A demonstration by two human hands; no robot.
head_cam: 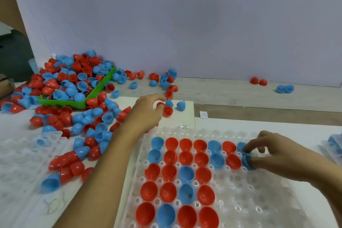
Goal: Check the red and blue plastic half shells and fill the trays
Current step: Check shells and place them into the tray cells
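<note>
**A:** So where was everything? The clear tray sat at 6 o'clock on the counter, its left columns filled with red and blue half shells, open side up.

**B:** Yep, and the right hand was at 3 o'clock, fingers pinched together on a blue shell at the tray's top right pockets.

**A:** Left hand?

**B:** Reached out to 12 o'clock, fingers curled round a red shell among the loose ones (blurry, but it looked gripped).

**A:** And the big pile?

**B:** At 10 o'clock, spilling over a green tray. A second clear tray lay at 8 o'clock.
</note>
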